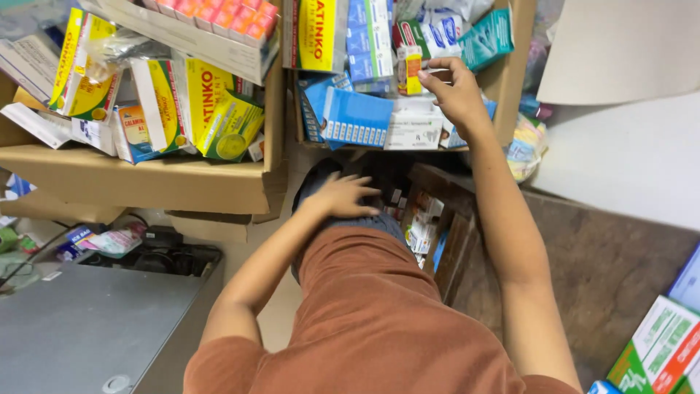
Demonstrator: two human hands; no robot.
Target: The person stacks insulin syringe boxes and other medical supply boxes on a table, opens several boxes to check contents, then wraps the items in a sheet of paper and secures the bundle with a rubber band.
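My right hand (458,93) reaches into an open cardboard box (512,80) crammed with medicine packs. Its fingers are spread, and the fingertips touch a small yellow and red pack (409,69). Just below the hand lie a blue pack (357,117) and a white pack (413,128). My left hand (344,195) rests flat on my knee, fingers apart, holding nothing. An orange-brown shirt covers my body at the bottom of the view.
A second cardboard box (146,184) at the left holds several yellow and green packs (219,109). A dark wooden compartment (456,219) with small packs sits under my right arm. A grey surface (80,321) lies lower left, and green and white cartons (660,350) lower right.
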